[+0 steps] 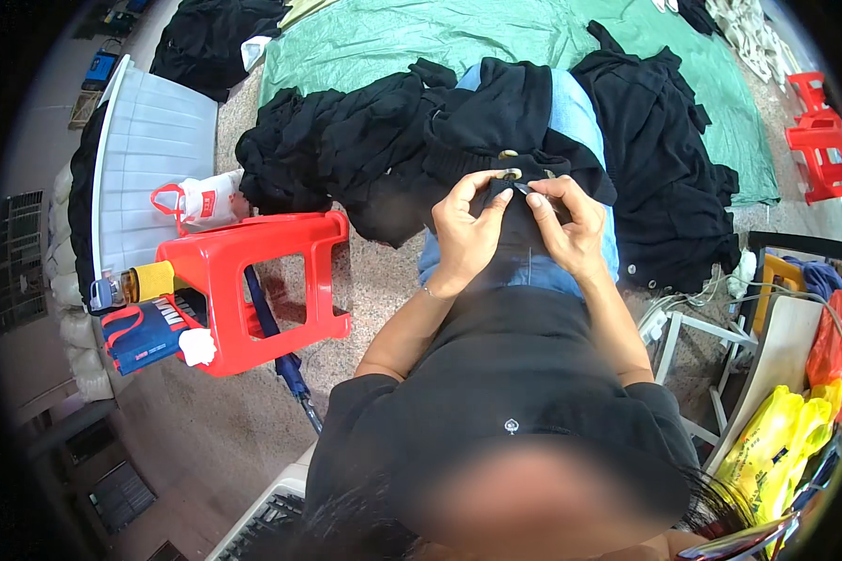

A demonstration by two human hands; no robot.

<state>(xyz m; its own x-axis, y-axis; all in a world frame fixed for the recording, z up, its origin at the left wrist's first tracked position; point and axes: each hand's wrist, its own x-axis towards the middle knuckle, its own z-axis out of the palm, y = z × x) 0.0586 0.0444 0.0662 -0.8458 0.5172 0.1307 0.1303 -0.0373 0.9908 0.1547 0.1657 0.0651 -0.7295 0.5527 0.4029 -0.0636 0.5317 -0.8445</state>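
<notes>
A black knitted garment [496,107] lies over my lap, on blue jeans, with its ribbed edge toward me. A few pale buttons [509,174] show along that edge. Between thumb and forefinger, my left hand [468,229] pinches the edge just beside a button. Close by on the right, my right hand [571,224] is closed in a pinch at the same edge. A small grey-blue tip shows at its fingertips, too small to name. The two hands are almost touching.
Black garments are heaped left [337,140] and right [664,150] on a green sheet [393,42]. At left stand a red stool [229,294] bearing a blue bag [145,337], a folded umbrella [290,369] and a grey-white bin [159,140]. Yellow bags [772,449] sit at right.
</notes>
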